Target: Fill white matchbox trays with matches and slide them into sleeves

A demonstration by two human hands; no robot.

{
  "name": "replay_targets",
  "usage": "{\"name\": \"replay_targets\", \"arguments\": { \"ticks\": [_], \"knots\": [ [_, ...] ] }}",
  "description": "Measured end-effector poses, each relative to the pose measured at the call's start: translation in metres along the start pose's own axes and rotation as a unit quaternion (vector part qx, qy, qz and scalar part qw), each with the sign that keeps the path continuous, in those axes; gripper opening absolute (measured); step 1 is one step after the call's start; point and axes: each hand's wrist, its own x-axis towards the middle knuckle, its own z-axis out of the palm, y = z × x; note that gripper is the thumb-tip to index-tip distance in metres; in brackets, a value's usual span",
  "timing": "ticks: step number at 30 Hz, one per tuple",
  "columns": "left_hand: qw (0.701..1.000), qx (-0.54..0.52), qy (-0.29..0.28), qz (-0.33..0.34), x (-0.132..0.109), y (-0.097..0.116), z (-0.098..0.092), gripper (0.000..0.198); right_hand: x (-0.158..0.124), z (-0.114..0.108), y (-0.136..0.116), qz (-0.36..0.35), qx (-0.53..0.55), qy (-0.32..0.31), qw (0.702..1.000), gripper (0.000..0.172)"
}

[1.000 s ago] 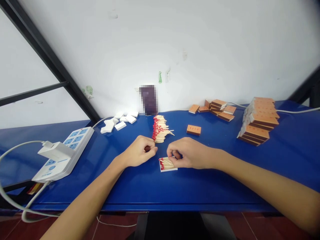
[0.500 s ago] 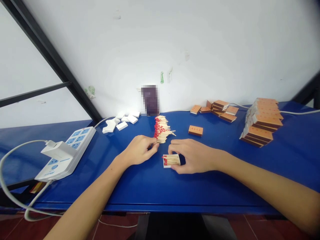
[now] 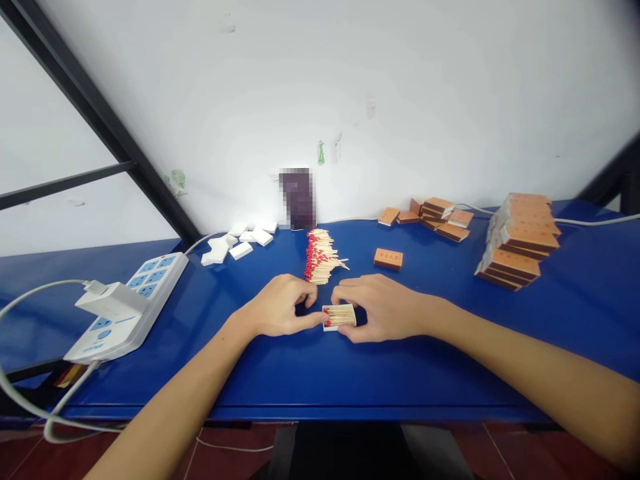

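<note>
A small white matchbox tray with red-headed matches in it lies on the blue table. My right hand grips it from the right, thumb on the near side and fingers on the far side. From the left, my left hand reaches in, its thumb tip against the match heads at the tray's left end. Its forefinger is bent and apart from the thumb, with nothing held between them. Just beyond my hands lies a heap of loose matches, red heads mostly to the left.
An orange matchbox cover lies beyond my right hand. Several more covers are scattered behind it, and a stepped stack of covers stands at right. White trays lie back left. A power strip with cables occupies the left side.
My left hand has moved from the loose matches to the tray, and its thumb now touches the match heads. The matches sit more evenly inside. My right hand keeps its hold.
</note>
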Motion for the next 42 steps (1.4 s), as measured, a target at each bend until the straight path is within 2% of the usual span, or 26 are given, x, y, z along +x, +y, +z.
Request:
{"name": "replay_targets", "arguments": {
  "ticks": [7,11,14,17,19,22,26,30,33,37,42],
  "knots": [
    [0.999,0.034,0.003,-0.016,0.004,-0.001,0.010,0.046,0.001,0.005,-0.005,0.002,-0.004,0.001,1.000,0.024],
    [0.995,0.062,0.075,-0.022,0.003,-0.004,0.003,0.043,0.002,0.003,-0.008,0.020,0.019,0.002,1.000,0.034],
    [0.989,0.081,0.113,-0.054,0.001,-0.010,-0.006,0.028,0.004,0.004,-0.001,0.039,0.040,0.017,0.998,0.034],
    [0.989,0.091,0.095,-0.060,-0.001,-0.015,-0.010,0.016,0.007,0.007,0.011,0.061,0.035,0.059,0.996,0.029],
    [0.990,0.100,0.079,-0.055,-0.001,-0.017,-0.010,0.013,0.008,0.009,0.014,0.067,0.023,0.066,0.995,0.027],
    [0.990,0.109,0.069,-0.054,0.000,-0.017,-0.007,0.012,0.007,0.008,0.006,0.080,0.036,0.051,0.995,0.032],
    [0.991,0.100,0.071,-0.052,0.001,-0.017,-0.005,0.013,0.003,0.007,-0.012,0.036,0.041,0.012,0.998,0.038],
    [0.990,0.092,0.091,-0.050,0.001,-0.017,-0.002,0.016,0.001,0.008,-0.017,0.026,0.025,-0.001,0.999,0.026],
    [0.990,0.090,0.095,-0.045,0.002,-0.017,0.001,0.017,0.002,0.007,-0.013,0.020,0.042,-0.002,0.999,0.026],
    [0.991,0.092,0.083,-0.045,0.004,-0.017,0.004,0.015,0.003,0.006,0.000,0.003,0.122,0.043,0.992,0.023],
    [0.993,0.077,0.069,-0.059,0.005,-0.015,0.002,0.012,0.001,0.005,0.019,-0.040,0.237,0.124,0.963,0.029]
  ]
}}
